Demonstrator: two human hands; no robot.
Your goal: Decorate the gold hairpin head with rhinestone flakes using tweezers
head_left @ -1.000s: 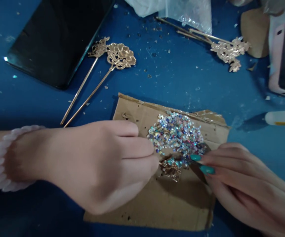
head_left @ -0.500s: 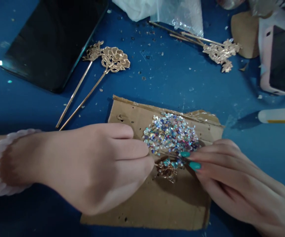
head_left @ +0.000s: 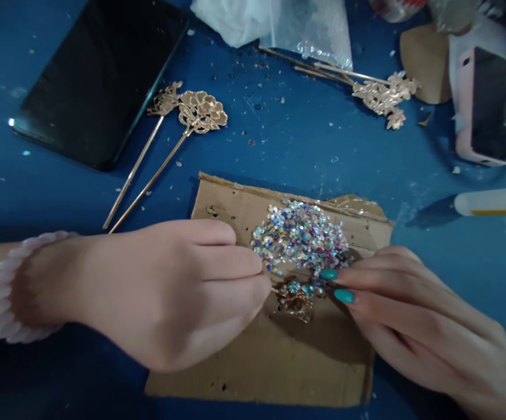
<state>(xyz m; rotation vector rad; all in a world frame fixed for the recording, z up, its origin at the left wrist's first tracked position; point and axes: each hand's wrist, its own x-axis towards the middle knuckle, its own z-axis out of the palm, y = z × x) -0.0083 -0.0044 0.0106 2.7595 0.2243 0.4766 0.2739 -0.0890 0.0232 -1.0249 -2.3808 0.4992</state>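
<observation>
While we pinch it, ornament (head_left: pixel 295 300): lacy gold, teal-flecked
Left hand (head_left: pixel 178 297): fingers together
Right hand (head_left: pixel 419 321): clamped on dark tool (head_left: pixel 330 284)

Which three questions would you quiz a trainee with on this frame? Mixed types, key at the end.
1. True or false: the sequin pile lies on the cardboard.
2. What lies right beside the heads of the left-side pair of gold floral pins? A) white tube B) large dark-screened device C) pink-framed device
3. Which of the hands has its fingertips at the stem of the sequined gold ornament?
Key: 1 true; 2 B; 3 the left hand.
</observation>
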